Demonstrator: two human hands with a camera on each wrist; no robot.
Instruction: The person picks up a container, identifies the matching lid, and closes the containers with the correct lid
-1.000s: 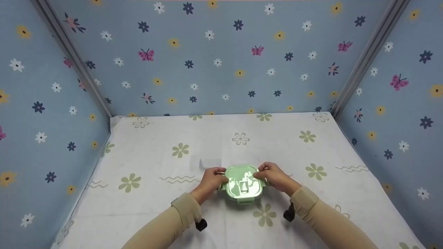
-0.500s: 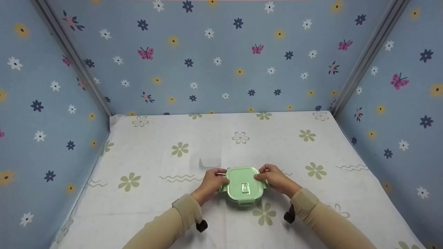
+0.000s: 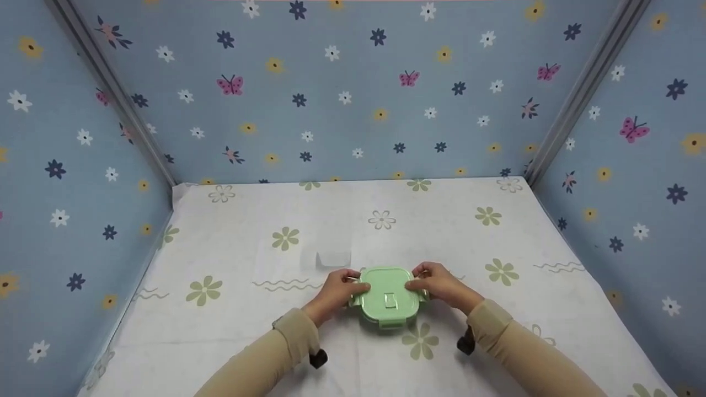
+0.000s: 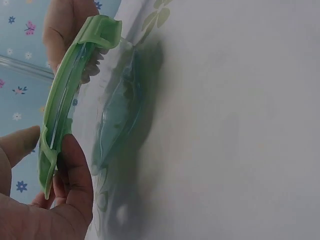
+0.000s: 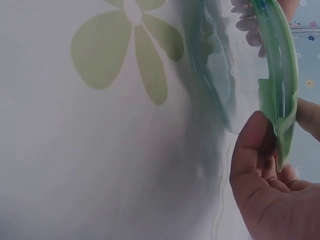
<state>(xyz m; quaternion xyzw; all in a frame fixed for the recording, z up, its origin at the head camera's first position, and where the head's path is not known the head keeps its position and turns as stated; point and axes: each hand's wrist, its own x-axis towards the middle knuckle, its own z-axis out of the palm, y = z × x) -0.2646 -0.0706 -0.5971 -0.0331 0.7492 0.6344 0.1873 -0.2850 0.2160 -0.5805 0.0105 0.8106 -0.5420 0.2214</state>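
Two hands meet over a green lid [image 3: 388,296] near the front middle of the flower-printed tablecloth [image 3: 248,325], as we see it from the head camera: our left hand [image 3: 335,290] pinches the lid's left edge, our right hand [image 3: 438,285] pinches its right edge, thumbs lying on top. A small clear container [image 3: 333,258] sits just behind and to the left of the lid, apart from it, and blue flowered walls [image 3: 353,94] close in the scene. From the left wrist camera, we see the lid [image 4: 67,107] edge-on, raised off the glass container [image 4: 117,117] beneath it, our left thumb and fingers [image 4: 75,172] curled round its near side flap. From the right wrist camera, the lid [image 5: 280,75] again stands clear of the container [image 5: 212,70], our right hand's fingers [image 5: 255,150] clamping its flap while the left hand's fingertips [image 5: 247,22] show at the far end.
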